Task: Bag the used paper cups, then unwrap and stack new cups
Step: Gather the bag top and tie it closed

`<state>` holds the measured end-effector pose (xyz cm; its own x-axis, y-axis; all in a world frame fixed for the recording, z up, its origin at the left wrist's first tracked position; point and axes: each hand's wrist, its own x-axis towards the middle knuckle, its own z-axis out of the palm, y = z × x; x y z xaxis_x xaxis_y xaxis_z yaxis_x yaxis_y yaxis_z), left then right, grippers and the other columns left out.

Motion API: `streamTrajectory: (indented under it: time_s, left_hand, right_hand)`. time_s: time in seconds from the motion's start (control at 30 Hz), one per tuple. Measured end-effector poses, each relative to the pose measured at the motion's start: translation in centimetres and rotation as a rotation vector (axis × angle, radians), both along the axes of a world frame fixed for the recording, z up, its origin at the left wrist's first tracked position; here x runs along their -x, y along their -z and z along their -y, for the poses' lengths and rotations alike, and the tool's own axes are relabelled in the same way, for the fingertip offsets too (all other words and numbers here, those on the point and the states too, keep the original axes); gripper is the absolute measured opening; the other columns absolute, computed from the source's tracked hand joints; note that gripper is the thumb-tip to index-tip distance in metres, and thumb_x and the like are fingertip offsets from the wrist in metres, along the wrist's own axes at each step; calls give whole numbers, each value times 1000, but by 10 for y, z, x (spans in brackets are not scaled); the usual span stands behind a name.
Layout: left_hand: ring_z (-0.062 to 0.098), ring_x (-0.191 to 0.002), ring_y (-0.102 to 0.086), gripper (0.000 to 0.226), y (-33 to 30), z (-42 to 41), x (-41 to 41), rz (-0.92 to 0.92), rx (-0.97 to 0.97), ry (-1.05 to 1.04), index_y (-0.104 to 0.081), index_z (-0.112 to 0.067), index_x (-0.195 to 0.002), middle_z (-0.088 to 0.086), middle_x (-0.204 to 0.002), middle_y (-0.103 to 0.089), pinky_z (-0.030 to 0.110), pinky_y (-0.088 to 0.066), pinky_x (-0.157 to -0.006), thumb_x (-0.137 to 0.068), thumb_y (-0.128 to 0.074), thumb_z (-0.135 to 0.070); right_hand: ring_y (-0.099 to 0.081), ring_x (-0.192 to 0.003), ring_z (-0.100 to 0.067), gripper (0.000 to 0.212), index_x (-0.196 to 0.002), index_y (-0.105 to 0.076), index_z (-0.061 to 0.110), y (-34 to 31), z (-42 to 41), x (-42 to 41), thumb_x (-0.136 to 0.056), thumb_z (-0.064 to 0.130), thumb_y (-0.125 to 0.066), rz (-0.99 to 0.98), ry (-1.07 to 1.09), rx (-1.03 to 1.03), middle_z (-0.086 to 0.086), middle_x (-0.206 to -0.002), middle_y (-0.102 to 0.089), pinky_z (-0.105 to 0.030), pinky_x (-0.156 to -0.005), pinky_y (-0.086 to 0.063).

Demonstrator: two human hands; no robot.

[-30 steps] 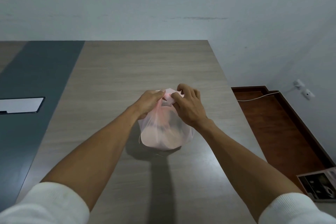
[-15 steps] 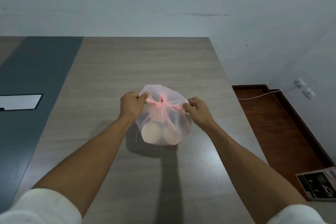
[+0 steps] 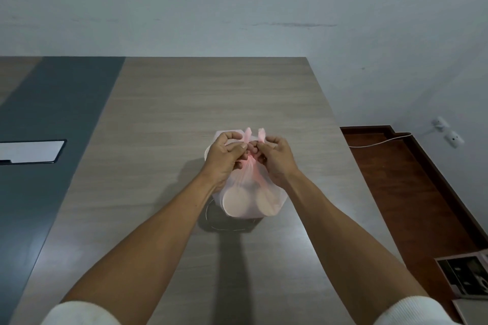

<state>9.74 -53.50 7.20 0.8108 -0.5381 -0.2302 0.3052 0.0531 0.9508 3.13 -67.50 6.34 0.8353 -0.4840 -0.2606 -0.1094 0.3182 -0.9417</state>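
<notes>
A thin pink plastic bag [image 3: 247, 199] stands on the wooden table [image 3: 163, 119] in front of me. Through its skin I make out the round bottoms of used paper cups [image 3: 237, 199]. Its two handle ends [image 3: 253, 134] stick up above a gathered knot. My left hand [image 3: 224, 155] pinches the left handle end at the knot. My right hand [image 3: 276, 157] pinches the right one, the fingertips of both hands nearly touching. No new wrapped cups are in view.
A dark blue-grey strip [image 3: 50, 124] runs down the table's left side, with a white rectangular inset [image 3: 29, 152]. The table's right edge drops to a red-brown floor [image 3: 412, 179]. A white cable [image 3: 380, 141] leads to wall sockets [image 3: 446, 132]. Printed cartons [image 3: 467, 280] lie at lower right.
Half a second ago my hands were apart, pulling the handles tight sideways. Now they have come back together over the knot, with both handle ends pointing up.
</notes>
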Motion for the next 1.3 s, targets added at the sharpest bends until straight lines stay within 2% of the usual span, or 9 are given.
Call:
streamTrajectory:
  time_s: [0.1, 0.27, 0.37, 0.6, 0.77, 0.97, 1.07, 1.17, 1.3]
  left_hand:
    - [11, -65, -61, 10, 1, 3, 0, -75, 31, 49, -66, -8, -107, 7, -89, -76, 21, -49, -56, -97, -66, -6]
    - [11, -56, -52, 25, -6, 2, -2, -106, -13, 81, -65, -9, -113, 10, -88, -74, 21, -42, -51, -91, -75, -15]
    - [10, -49, -47, 35, -9, 2, -4, -127, 3, 78, -59, -16, -115, 11, -82, -71, 20, -36, -46, -87, -80, -17]
    - [12, -51, -48, 11, -5, -2, -6, -25, -77, 44, -73, -8, -97, 10, -76, -72, 20, -35, -45, -89, -77, -11]
    - [14, -51, -52, 21, -5, -3, -5, 10, -85, 18, -61, -8, -94, 12, -73, -73, 23, -38, -46, -87, -80, -12]
    - [15, -54, -56, 19, -5, -2, -6, 37, -120, 116, -52, -11, -91, 15, -79, -72, 26, -40, -49, -93, -70, -7]
    - [15, -56, -58, 20, -2, -4, -5, 220, -223, 157, -52, -7, -85, 9, -68, -62, 28, -44, -55, -87, -72, -6]
    - [10, -59, -48, 33, 3, -8, -5, 575, -368, 136, -45, -11, -73, 4, -66, -48, 25, -40, -61, -87, -75, -13]
    - [10, -60, -32, 45, 13, -12, -4, 1021, -412, 103, -33, -21, -66, -10, -63, -35, 31, -34, -57, -89, -67, -3]
  right_hand:
    - [-56, -63, -20, 9, -91, -67, 4, 0, -2, 2, -97, 1, -62, -18, 29, -4, -12, -72, -67, -31, -62, -44]
    - [-56, -62, -17, 11, -102, -74, 4, -4, -2, 4, -94, 1, -67, 43, -28, -24, -9, -73, -66, -27, -58, -46]
    - [-59, -64, -18, 24, -111, -65, 8, -9, -2, 8, -91, -5, -65, 51, -55, -19, -10, -77, -67, -27, -60, -46]
    - [-57, -71, -23, 24, -107, -61, 6, -16, 6, 11, -84, 1, -65, 2, -174, 45, -17, -82, -69, -27, -55, -36]
    - [-58, -71, -18, 12, -105, -59, 12, -14, 3, 13, -100, 22, -64, 2, -219, 181, -9, -81, -68, -26, -57, -38]
    - [-57, -57, -10, 16, -112, -49, 4, -20, -4, 12, -108, 19, -47, 21, -189, 228, -17, -74, -57, -19, -53, -45]
    - [-54, -56, -13, 15, -111, -47, 6, -17, -5, 9, -108, 21, -46, 4, -180, 264, -11, -66, -55, -23, -55, -46]
    - [-52, -53, -12, 9, -107, -52, 9, -15, -7, 2, -106, 18, -49, -28, -137, 253, 4, -58, -54, -24, -52, -45]
    - [-60, -50, -15, 7, -96, -58, 2, -16, -7, -6, -101, 6, -57, -90, -28, 204, -8, -67, -59, -24, -48, -48]
